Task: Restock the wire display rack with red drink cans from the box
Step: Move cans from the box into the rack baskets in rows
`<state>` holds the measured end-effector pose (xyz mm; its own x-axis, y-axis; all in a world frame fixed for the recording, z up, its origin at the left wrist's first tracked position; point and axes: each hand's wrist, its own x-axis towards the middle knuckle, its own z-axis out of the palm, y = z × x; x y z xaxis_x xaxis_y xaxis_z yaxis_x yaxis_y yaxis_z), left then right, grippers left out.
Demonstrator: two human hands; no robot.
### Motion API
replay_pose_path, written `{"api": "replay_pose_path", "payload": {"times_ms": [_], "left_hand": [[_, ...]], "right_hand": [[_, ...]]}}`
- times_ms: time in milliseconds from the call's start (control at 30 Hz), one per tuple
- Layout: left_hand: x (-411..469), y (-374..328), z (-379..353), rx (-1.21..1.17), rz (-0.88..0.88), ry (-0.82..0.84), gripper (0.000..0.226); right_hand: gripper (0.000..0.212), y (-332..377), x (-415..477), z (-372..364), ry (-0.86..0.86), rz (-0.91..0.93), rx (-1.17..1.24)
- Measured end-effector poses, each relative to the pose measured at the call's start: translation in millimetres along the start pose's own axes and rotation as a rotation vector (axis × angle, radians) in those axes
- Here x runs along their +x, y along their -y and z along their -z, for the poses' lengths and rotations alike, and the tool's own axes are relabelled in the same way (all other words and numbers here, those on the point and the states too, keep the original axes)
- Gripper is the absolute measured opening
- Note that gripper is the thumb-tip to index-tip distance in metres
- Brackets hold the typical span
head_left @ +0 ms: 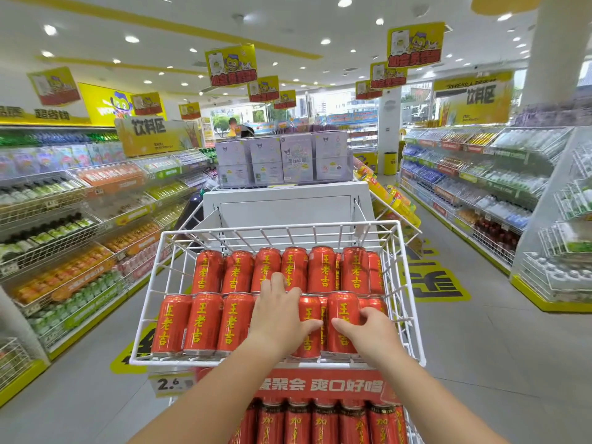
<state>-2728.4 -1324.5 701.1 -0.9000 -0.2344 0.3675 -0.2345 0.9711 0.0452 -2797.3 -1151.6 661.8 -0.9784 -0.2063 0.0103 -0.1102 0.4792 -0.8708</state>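
Two rows of red cans [238,318] are standing upright in the top basket [150,293] of the white wire rack, which is nearly full. Both hands are working at the near row's right end. The left hand [282,310] is lying flat over a can, fingers spread and pointing far; whether it is gripping anything cannot be told. The right hand [368,328] is curling around the right side of one can [342,318], thumb across its face, apparently pressing it into line.

Risks, as judged: the cans are packing tightly, so a sideways push is likely to tip a neighbour or jam one against the right-hand wires; a can riding up could be rolling over the low near rim [198,360] onto the floor.

Hidden or unclear: the supply box is not appearing anywhere in view. The left hand is covering the can beneath it, and the narrow cans at the far right are partly screened. A lower tier of cans [323,424] is being cut off by the bottom edge, behind a red banner [320,384]. Aisle shelves on both sides are blurring.
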Motion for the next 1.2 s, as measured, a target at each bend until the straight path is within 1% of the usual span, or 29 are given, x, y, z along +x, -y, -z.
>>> {"api": "replay_pose_path", "payload": {"times_ms": [33, 100, 167, 300, 433, 467, 567, 633, 833, 1000, 1200], "left_hand": [[2, 2, 0, 0.015, -0.013, 0.020, 0.075], [5, 8, -3, 0.008, -0.026, 0.069, 0.076], [7, 12, -6, -0.034, -0.034, 0.117, 0.075], [9, 18, -9, -0.101, -0.093, 0.163, 0.070], [8, 27, -15, -0.042, -0.154, 0.144, 0.068], [7, 29, -18, -0.017, -0.163, 0.126, 0.068], [4, 30, -25, 0.007, -0.156, 0.076, 0.067], [3, 28, -29, -0.001, -0.140, 0.057, 0.066], [0, 23, -32, -0.008, -0.102, 0.028, 0.064], [0, 22, -30, -0.004, -0.092, 0.026, 0.063], [1, 24, -28, -0.025, -0.103, 0.074, 0.064]], "right_hand": [[0.044, 1, 0, 0, 0.004, 0.008, -0.012], [0.061, -1, 2, -2, 0.003, 0.012, -0.037], [0.072, -5, 6, -4, 0.001, 0.032, -0.023], [0.084, -9, 9, -9, 0.000, 0.064, -0.015], [0.095, -18, 13, -15, -0.030, 0.095, -0.103], [0.091, -18, 13, -16, -0.040, 0.097, -0.117], [0.061, -15, 11, -17, -0.070, 0.124, -0.167], [0.054, -13, 10, -18, -0.085, 0.134, -0.188], [0.064, -14, 14, -19, -0.064, 0.144, -0.207], [0.058, -13, 13, -14, -0.026, 0.143, -0.169], [0.061, -15, 18, -11, -0.004, 0.142, -0.189]]}}
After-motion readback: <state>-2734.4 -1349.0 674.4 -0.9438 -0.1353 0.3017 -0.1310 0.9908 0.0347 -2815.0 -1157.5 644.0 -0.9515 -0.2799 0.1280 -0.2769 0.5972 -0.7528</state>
